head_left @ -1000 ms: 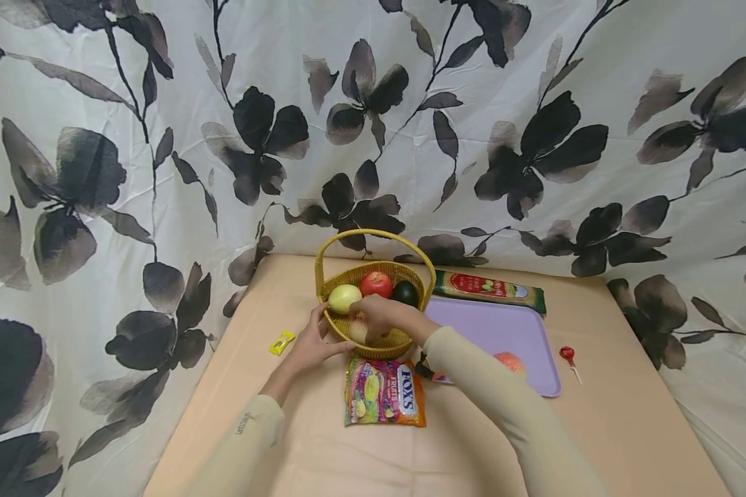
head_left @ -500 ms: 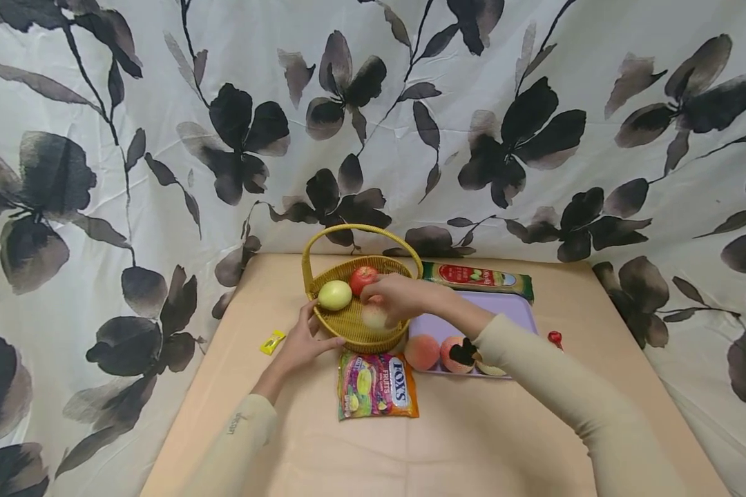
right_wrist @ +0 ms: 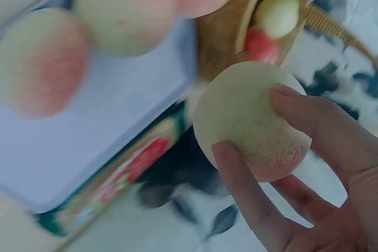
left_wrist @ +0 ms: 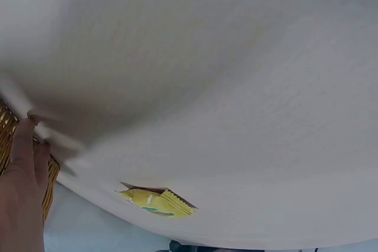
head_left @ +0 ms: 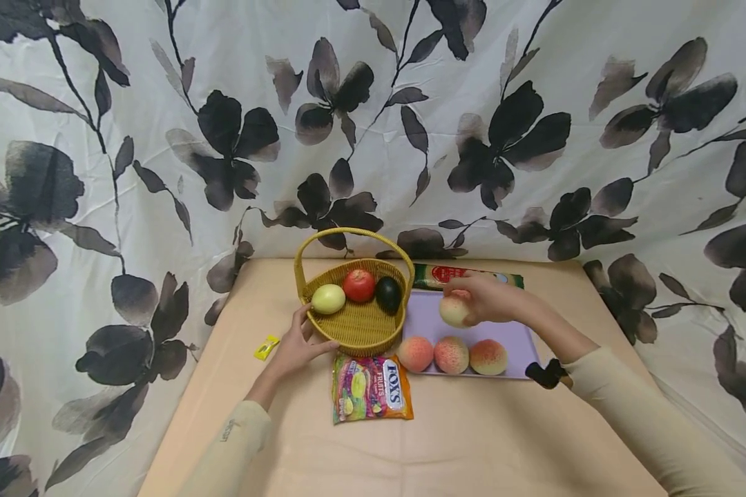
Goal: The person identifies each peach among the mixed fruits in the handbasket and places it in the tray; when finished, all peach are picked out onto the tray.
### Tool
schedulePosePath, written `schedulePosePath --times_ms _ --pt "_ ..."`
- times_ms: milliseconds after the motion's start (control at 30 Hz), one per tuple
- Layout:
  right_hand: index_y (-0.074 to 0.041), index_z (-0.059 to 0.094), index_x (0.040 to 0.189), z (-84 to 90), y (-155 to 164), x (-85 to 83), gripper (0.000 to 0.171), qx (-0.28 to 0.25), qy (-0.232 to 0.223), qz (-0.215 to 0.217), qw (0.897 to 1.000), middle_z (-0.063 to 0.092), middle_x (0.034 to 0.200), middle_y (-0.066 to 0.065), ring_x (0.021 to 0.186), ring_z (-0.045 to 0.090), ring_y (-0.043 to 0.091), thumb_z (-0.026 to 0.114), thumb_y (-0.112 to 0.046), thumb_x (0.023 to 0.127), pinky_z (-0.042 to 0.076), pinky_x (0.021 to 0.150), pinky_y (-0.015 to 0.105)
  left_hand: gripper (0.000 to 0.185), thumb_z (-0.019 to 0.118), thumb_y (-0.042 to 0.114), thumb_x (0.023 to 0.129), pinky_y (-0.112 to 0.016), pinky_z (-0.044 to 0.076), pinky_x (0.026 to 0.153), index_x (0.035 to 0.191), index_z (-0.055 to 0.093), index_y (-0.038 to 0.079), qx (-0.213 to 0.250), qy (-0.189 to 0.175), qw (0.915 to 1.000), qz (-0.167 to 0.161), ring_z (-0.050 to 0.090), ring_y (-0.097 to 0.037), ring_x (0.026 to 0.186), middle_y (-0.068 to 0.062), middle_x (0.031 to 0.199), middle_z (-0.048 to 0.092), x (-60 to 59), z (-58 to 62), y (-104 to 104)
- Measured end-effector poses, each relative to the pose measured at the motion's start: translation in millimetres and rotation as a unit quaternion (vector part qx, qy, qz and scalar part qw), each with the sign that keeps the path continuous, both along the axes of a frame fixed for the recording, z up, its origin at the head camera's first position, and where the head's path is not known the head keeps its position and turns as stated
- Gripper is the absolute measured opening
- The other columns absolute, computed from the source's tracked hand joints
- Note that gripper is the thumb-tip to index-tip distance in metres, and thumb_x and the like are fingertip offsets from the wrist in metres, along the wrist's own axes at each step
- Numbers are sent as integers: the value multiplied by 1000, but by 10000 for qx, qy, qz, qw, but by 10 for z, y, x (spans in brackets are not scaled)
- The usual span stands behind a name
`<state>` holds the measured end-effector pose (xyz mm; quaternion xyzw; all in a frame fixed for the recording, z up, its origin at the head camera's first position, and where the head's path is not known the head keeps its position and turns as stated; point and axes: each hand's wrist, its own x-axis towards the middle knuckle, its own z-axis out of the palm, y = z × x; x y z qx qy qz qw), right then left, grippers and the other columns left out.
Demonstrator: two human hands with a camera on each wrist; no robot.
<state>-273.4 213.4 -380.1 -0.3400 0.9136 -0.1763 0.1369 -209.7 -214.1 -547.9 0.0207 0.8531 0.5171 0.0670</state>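
Note:
My right hand (head_left: 481, 298) grips a pale peach (head_left: 454, 310) (right_wrist: 251, 120) above the back of the lilac tray (head_left: 516, 338). Three more peaches (head_left: 451, 355) lie in a row along the tray's near edge. My left hand (head_left: 298, 342) (left_wrist: 23, 199) rests against the near left wall of the yellow wicker basket (head_left: 354, 328). Inside the basket sit a yellow-green fruit (head_left: 328, 299), a red apple (head_left: 358, 285) and a dark avocado (head_left: 388, 294).
A FOX'S candy bag (head_left: 371, 388) lies in front of the basket. A small yellow sachet (head_left: 266, 347) (left_wrist: 157, 202) lies left of my left hand. A long red-and-green packet (head_left: 466, 276) lies behind the tray. A floral curtain (head_left: 373, 124) walls the table (head_left: 410, 442).
My right hand lifted a peach out of the basket and carried it right, over the tray. The left hand stayed on the basket. The camera view shifted slightly.

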Motion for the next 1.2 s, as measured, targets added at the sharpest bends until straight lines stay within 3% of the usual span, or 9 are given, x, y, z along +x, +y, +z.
schedulePosePath --times_ms 233,433,667,833,1200 --pt "-11 69 119 -214 589 172 54 -111 54 -697 9975 67 114 16 104 60 34 93 -8 70 55 81 47 120 89 45 81 -55 31 126 166 8 22 62 -85 9999 76 25 -40 158 -18 174 14 11 -8 6" --pt "-5 70 117 -438 910 338 55 -221 198 -1112 9934 68 107 18 100 61 36 94 -8 67 54 76 45 120 88 44 82 -56 30 126 166 7 20 5 -36 10000 35 24 -40 158 -19 174 13 8 -7 15" --pt "-4 69 115 -717 1083 496 56 -145 40 -1478 9889 66 103 18 94 60 32 96 -7 66 54 74 44 120 87 47 83 -57 29 126 166 6 20 -177 -39 9998 34 23 -42 158 -21 174 13 -21 -3 1" --pt "-2 69 115 -881 1141 556 57 -128 -92 -1505 9885 66 102 17 94 60 31 95 -5 65 55 76 45 120 88 44 82 -55 28 127 166 6 19 5 -17 10000 9 23 -41 158 -20 174 14 -25 -15 -2" --pt "-3 68 113 -1005 1161 578 55 -19 -307 -1621 9863 65 99 14 91 57 29 95 -3 65 53 76 43 121 90 43 81 -56 28 127 166 7 22 178 -67 9998 58 23 -39 159 -16 175 12 -7 -35 -10"
